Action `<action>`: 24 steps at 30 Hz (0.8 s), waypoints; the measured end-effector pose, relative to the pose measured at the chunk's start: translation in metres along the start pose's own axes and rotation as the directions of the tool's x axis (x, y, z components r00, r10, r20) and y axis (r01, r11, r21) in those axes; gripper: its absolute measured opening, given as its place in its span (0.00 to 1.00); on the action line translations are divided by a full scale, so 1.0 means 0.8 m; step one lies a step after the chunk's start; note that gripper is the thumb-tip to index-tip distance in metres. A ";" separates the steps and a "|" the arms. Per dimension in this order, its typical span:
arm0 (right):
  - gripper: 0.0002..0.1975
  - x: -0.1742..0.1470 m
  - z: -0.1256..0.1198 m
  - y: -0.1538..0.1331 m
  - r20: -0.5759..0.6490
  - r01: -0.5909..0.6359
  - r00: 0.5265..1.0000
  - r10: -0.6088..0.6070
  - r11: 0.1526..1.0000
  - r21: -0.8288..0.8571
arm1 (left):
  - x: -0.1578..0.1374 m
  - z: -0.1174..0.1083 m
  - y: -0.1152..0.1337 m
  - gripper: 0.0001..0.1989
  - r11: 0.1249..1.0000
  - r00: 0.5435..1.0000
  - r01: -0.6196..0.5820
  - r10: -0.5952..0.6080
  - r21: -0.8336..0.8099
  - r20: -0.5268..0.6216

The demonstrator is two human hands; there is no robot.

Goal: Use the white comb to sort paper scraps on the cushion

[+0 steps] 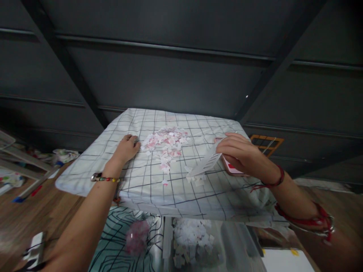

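Note:
A loose heap of small torn paper scraps (166,139), white with pink patches, lies mid-table. My left hand (127,147) rests on the cloth just left of the heap, fingers slightly bent and apart, holding nothing. Between the fingertips and thumb of my right hand (238,151) is a thin white card (206,163) with a row of slots or printed bars; I cannot tell which. The card slants down to the left, its lower end at a few white scraps (197,179). Partly hidden under my right hand lies a phone (233,169) with a pinkish screen.
A white checked cloth (136,119) covers the table, set against a dark panelled wall (170,75). Below the near edge are a clear bin (224,249) with white scraps inside and a pink bundle (137,236) on teal fabric. An orange frame (279,141) stands at right.

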State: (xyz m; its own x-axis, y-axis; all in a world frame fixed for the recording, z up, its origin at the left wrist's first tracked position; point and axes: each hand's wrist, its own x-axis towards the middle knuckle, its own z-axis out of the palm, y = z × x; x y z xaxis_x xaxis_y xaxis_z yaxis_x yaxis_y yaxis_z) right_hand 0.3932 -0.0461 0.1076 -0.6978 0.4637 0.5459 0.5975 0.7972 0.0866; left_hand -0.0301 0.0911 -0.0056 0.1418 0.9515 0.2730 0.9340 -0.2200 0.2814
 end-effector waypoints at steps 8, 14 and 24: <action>0.13 0.015 0.013 -0.010 -0.033 0.023 0.999 -0.023 1.000 0.010 | 0.000 -0.001 -0.001 0.24 1.000 1.000 -0.004 0.004 0.011 0.031; 0.14 0.028 0.013 -0.014 -0.039 0.034 0.999 -0.034 0.999 -0.017 | 0.001 0.001 -0.003 0.24 0.999 0.999 -0.014 0.013 0.034 0.044; 0.14 0.035 0.013 -0.022 -0.072 0.095 0.993 -0.098 0.994 -0.050 | 0.000 0.003 -0.001 0.25 1.000 0.999 -0.002 0.001 0.021 0.041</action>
State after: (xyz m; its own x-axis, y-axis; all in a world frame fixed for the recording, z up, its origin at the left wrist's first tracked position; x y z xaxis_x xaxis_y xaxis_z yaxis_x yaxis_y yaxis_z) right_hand 0.3592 -0.0427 0.1125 -0.7229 0.3539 0.5934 0.5474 0.8175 0.1793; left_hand -0.0303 0.0920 -0.0077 0.1563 0.9594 0.2349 0.9406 -0.2172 0.2611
